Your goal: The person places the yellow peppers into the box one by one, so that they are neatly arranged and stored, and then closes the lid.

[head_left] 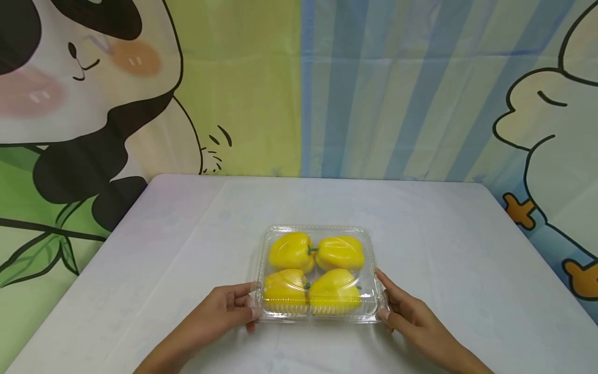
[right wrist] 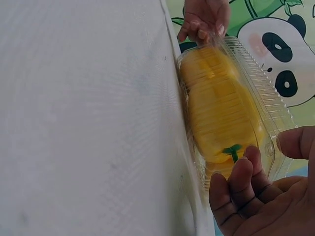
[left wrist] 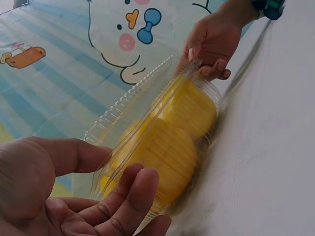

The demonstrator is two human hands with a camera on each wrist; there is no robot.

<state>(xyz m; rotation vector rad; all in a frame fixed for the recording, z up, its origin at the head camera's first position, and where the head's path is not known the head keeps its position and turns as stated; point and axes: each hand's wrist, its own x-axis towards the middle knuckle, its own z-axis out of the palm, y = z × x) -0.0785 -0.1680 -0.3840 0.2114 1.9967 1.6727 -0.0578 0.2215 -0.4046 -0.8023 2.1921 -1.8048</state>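
Note:
A clear plastic clamshell box (head_left: 368, 307) stands near the front middle of the table, its lid down. Several yellow bell peppers (head_left: 339, 253) with green stems show through it, in two rows. My left hand (head_left: 224, 311) pinches the box's left front edge between thumb and fingers. At the opposite end, my right hand (head_left: 416, 317) grips the right front edge the same way. In the left wrist view the left thumb lies on the rim, with the other fingers against the side wall. A green stem (right wrist: 232, 151) shows beside the right fingertips in the right wrist view.
A white cloth covers the table (head_left: 187, 234). Behind it hangs a printed curtain (head_left: 252, 78) with a panda and a white cartoon animal, reaching down to the table's back edge. A dark band (left wrist: 269, 7) is on the right wrist.

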